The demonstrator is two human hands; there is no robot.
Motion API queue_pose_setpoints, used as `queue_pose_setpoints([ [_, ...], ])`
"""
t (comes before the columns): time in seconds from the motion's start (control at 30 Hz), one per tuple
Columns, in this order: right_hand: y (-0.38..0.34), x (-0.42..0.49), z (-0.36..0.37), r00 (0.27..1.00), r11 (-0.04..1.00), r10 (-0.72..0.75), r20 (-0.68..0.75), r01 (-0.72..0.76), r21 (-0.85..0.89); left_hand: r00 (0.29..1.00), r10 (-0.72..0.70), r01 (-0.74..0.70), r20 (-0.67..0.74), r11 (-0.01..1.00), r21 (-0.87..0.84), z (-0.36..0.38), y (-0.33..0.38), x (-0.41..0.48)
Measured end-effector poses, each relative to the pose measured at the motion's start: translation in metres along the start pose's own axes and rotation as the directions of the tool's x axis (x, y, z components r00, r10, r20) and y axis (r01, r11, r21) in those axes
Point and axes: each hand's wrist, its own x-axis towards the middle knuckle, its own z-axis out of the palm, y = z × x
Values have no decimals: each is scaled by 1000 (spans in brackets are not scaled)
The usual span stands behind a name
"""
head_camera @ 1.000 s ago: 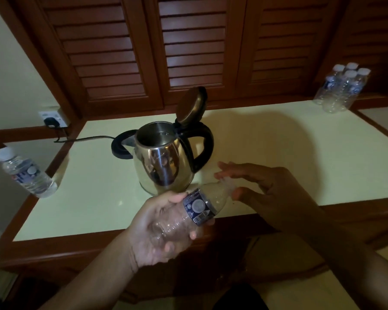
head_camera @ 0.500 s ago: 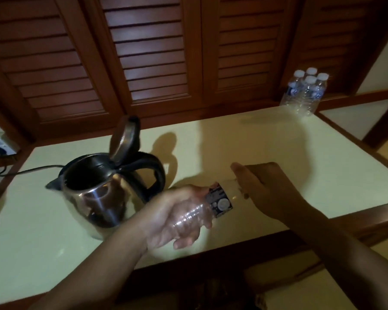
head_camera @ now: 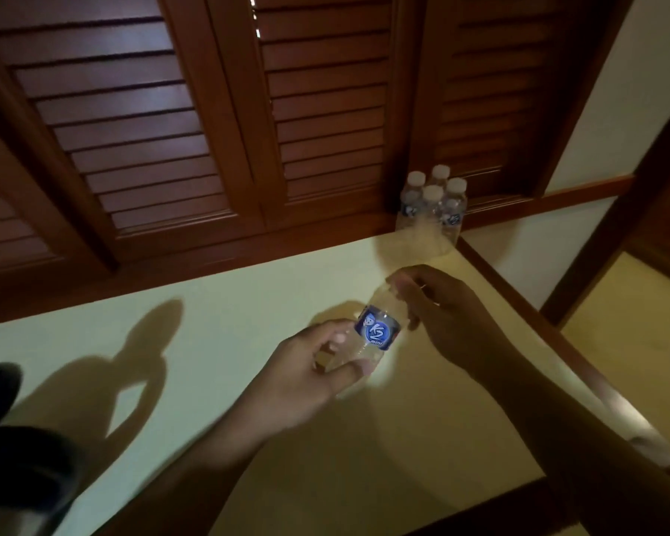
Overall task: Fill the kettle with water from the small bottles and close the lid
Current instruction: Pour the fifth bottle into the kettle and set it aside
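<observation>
My left hand (head_camera: 318, 373) grips the lower body of a small clear bottle (head_camera: 378, 330) with a blue label, tilted with its neck toward the upper right. It looks empty. My right hand (head_camera: 438, 307) has its fingers curled round the bottle's neck and cap end, which they hide. Both hands hover over the pale green table (head_camera: 217, 342). Only the dark handle and lid edge of the kettle (head_camera: 12, 450) show at the bottom left corner. Several capped full bottles (head_camera: 434, 206) stand in a cluster at the table's back right corner.
Brown louvred shutters (head_camera: 209, 129) run along the back of the table. A wooden rim (head_camera: 557, 342) borders the table's right edge, with a lower pale ledge beyond it. The kettle's shadow falls across the left part of the table.
The view has swung right, so the kettle has slid to the bottom left corner. Both hands have carried the bottle toward the back right, closer to the cluster of bottles.
</observation>
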Motion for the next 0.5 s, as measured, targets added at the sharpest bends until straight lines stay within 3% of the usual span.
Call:
queue_pose_setpoints([
  [0.2, 36, 36, -30, 996, 991, -53, -69, 61, 121, 998, 27, -25, -50, 999, 45, 37, 15, 69],
  [0.37, 81, 52, -40, 988, 975, 55, -144, -22, 221, 990, 3, -8, -141, 999, -32, 70, 13, 126],
  [0.43, 99, 51, -43, 975, 989, 89, -205, -63, 132, 984, 10, -19, -179, 999, -46, 84, 15, 147],
  [0.5, 119, 49, -45, 973, 987, 54, -223, -85, -133, 976, 18, -33, -217, 997, -64, 97, 17, 165],
])
